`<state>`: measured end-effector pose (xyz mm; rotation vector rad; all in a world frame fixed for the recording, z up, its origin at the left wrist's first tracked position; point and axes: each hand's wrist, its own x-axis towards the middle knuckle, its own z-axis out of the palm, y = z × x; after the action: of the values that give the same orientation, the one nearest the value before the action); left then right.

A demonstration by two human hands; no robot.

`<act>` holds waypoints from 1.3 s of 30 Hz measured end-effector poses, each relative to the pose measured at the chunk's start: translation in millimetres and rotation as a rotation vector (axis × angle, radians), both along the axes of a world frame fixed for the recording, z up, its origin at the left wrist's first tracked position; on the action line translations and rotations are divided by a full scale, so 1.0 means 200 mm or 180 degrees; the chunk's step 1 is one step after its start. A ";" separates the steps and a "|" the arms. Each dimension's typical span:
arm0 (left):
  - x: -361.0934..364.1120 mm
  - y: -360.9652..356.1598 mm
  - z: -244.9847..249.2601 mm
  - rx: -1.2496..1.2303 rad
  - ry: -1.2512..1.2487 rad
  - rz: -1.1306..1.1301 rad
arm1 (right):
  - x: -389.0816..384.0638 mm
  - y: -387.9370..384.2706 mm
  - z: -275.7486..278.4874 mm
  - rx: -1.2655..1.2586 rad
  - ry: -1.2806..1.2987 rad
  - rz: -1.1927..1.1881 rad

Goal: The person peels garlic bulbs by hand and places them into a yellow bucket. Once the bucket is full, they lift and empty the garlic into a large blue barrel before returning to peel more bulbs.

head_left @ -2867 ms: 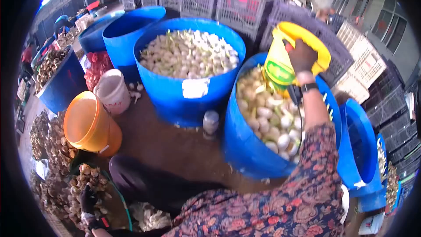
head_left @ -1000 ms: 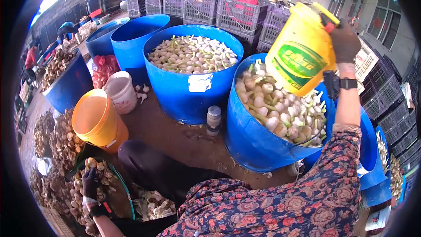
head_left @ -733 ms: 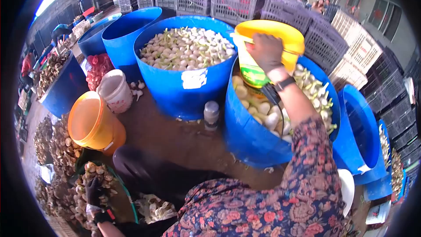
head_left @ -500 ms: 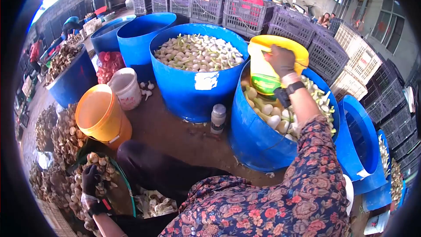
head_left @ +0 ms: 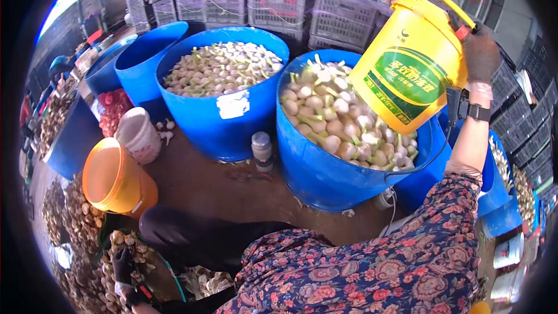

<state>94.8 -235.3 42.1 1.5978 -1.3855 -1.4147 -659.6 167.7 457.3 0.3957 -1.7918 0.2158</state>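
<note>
yellow bucket (head_left: 407, 64) leans over the right side of the blue tub (head_left: 314, 166), base leftward, just left of the right hand (head_left: 481, 57) clamped on its handle (head_left: 455, 9), while the left hand (head_left: 123, 266), grip unclear, lies near left, well apart.

A single view from the wearer's head faces forward and down: shirt (head_left: 360, 267) nearest, yellow bucket (head_left: 410, 61) close at right, crates (head_left: 276, 9) far off. The wide lens bends the dark-rimmed edges, and the far left seems too small to read.
</note>
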 end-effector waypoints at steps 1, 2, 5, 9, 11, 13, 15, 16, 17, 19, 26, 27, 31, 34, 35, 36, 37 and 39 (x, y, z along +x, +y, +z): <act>0.04 -0.04 -0.06 0.0035 -0.0054 -0.0015 | 0.02 0.02 -0.01 0.0207 0.0084 -0.0031; 0.06 -0.05 -0.09 0.0062 -0.0108 -0.0038 | 0.03 0.03 -0.07 0.0277 -0.0255 -0.0230; 0.14 -0.13 -0.22 0.0138 -0.0246 -0.0159 | 0.05 -0.03 -0.39 0.0561 -0.0940 -0.0315; 0.24 -0.22 -0.32 0.0223 -0.0265 -0.0403 | 0.21 -0.11 -0.67 0.0392 -0.0193 0.0089; 0.15 -0.21 -0.28 -0.0042 -0.0442 -0.0578 | 0.21 -0.08 -0.81 0.0579 0.0323 -0.0013; -0.12 -0.07 -0.05 -0.0434 -0.0715 -0.0724 | 0.25 -0.06 -0.93 0.0520 0.0565 0.0052; -0.18 -0.06 0.01 -0.0300 -0.0678 -0.0780 | 0.39 -0.09 -1.00 0.0497 0.0245 0.0225; -0.20 -0.05 0.03 -0.0161 -0.0519 -0.0756 | 0.44 -0.11 -1.02 0.0635 0.0137 0.0474; -0.24 -0.06 0.05 -0.0046 -0.0354 -0.0727 | 0.48 -0.13 -1.02 0.0756 0.0039 0.0724; -0.30 -0.05 0.10 -0.0204 -0.0500 -0.0785 | 0.40 -0.17 -0.95 0.0847 0.0059 0.0855; -0.25 0.03 0.17 -0.0600 -0.0322 -0.0491 | -0.03 -0.22 -0.20 -0.0238 -0.0296 0.0050; -0.24 0.03 0.16 -0.0620 -0.0360 -0.0467 | -0.04 -0.22 -0.18 -0.0249 -0.0379 0.0021; -0.14 0.02 0.05 -0.0439 -0.0705 -0.0593 | -0.04 -0.29 -0.10 -0.0554 -0.0184 -0.0094; -0.12 0.07 0.05 -0.0290 -0.0909 -0.0611 | -0.01 -0.35 0.04 -0.0795 0.0192 0.0405; -0.11 0.08 0.05 -0.0255 -0.0962 -0.0605 | 0.01 -0.37 0.11 -0.0789 0.0334 0.0569; -0.11 0.09 0.05 -0.0235 -0.1000 -0.0608 | 0.06 -0.41 0.17 -0.0864 0.0418 0.0732; -0.11 0.09 0.06 -0.0227 -0.1035 -0.0595 | 0.10 -0.46 0.24 -0.0940 0.0507 0.0889; -0.10 0.11 0.07 -0.0218 -0.1097 -0.0572 | 0.05 -0.56 0.35 -0.1203 0.0761 0.1044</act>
<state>74.7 -213.8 55.3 1.7681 -1.7945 -1.2114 -648.6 55.5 527.8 0.4212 -1.4057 0.6970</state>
